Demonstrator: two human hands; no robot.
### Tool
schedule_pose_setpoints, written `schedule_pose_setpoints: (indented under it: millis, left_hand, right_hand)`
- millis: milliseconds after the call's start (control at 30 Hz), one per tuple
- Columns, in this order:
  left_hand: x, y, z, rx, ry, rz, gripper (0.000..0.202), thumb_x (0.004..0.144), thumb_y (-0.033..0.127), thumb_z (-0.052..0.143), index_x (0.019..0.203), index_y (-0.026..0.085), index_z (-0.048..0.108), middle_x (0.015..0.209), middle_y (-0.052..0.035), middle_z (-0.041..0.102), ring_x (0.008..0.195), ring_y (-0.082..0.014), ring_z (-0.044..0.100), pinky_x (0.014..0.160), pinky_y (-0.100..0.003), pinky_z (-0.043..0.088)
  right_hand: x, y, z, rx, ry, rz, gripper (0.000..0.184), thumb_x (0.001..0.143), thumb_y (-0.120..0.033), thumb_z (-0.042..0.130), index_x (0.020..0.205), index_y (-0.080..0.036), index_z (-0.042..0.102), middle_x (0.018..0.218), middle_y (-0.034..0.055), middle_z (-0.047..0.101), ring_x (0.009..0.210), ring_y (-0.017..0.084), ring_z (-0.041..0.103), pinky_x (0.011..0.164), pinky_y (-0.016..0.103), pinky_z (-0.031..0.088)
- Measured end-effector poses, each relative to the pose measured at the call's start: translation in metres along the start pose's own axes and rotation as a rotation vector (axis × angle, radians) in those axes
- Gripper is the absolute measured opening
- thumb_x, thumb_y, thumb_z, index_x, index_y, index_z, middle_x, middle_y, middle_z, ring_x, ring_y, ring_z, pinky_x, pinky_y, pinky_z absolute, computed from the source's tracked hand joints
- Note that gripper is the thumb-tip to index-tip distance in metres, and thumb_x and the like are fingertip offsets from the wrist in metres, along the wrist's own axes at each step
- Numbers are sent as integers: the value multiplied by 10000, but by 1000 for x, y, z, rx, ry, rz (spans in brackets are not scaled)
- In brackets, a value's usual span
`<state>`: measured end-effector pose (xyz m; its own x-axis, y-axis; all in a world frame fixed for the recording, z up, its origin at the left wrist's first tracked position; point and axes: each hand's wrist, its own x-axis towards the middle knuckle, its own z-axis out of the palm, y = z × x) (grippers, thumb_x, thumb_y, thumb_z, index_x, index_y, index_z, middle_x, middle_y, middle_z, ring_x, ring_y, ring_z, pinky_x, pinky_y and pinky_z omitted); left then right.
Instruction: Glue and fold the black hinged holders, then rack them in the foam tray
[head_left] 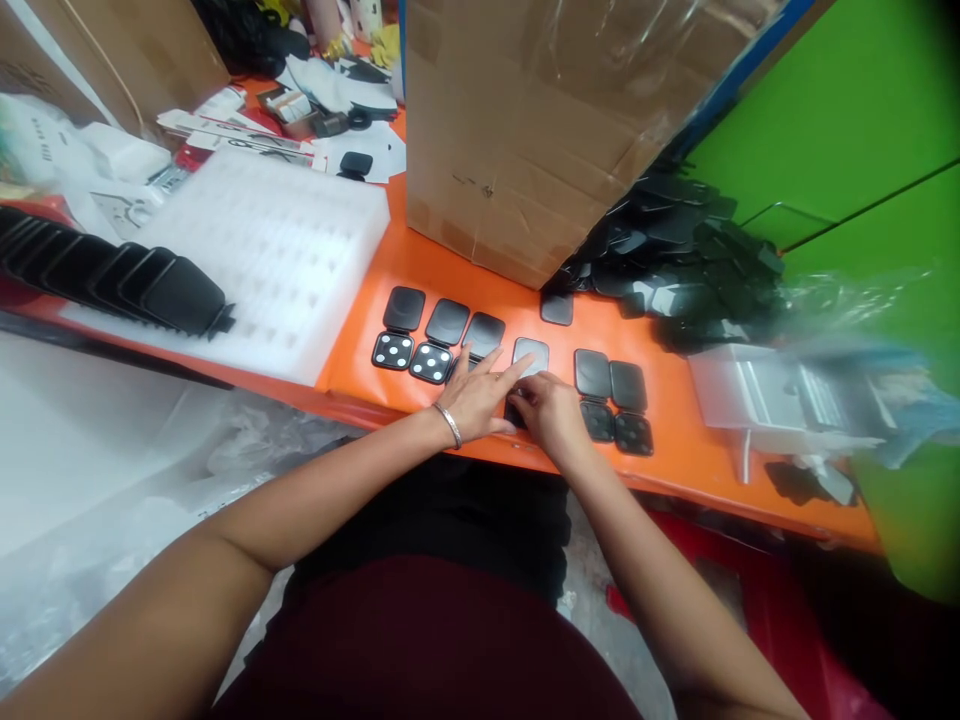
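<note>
Several open black hinged cases lie in a row on the orange table [420, 265]. Two at the left [395, 350] show white dots in their lower halves. My left hand [480, 395], with a metal bangle on the wrist, lies flat with fingers spread over one open case [529, 355] in the middle, index finger pointing onto its lid. My right hand [547, 410] is curled beside it, fingers pressed down on that case's lower half, which is mostly hidden. Two more open cases [611, 400] lie just to the right.
A big cardboard box [525, 130] stands behind the row. A heap of black cases [675, 260] lies at the right, a white foam tray [262, 260] and a stack of black cases [112, 275] at the left. A white device [757, 395] sits far right.
</note>
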<state>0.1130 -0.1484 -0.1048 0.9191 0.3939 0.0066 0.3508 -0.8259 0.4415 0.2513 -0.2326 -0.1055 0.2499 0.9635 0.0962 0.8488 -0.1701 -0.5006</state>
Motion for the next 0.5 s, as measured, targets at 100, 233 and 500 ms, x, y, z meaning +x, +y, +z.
schedule_pose_setpoints:
  millis: [100, 233, 500]
  left_hand:
    - [0, -2, 1, 9, 7, -1, 996, 762, 498, 682, 1491, 211, 67, 1370, -107, 520, 1433, -273, 160, 1120, -585, -19]
    - [0, -2, 0, -1, 3, 16, 984, 772, 473, 679, 1492, 189, 72, 1328, -95, 562, 1435, -269, 152, 1120, -589, -6]
    - [-1, 0, 0, 23, 15, -26, 965, 777, 509, 643, 1489, 153, 98, 1240, -93, 628, 1428, -279, 173, 1108, -599, -51]
  right_hand:
    - [-1, -2, -5, 41, -35, 60, 140, 714, -97, 617, 829, -158, 670, 743, 43, 611, 615, 155, 567, 619, 272, 443]
    - [-6, -5, -4, 39, 4, 126, 151, 711, -120, 615, 853, -167, 629, 752, 43, 633, 609, 160, 575, 592, 268, 446]
    - [8, -4, -15, 48, -150, -23, 132, 728, -81, 549, 795, -169, 621, 761, 49, 658, 645, 165, 586, 625, 265, 434]
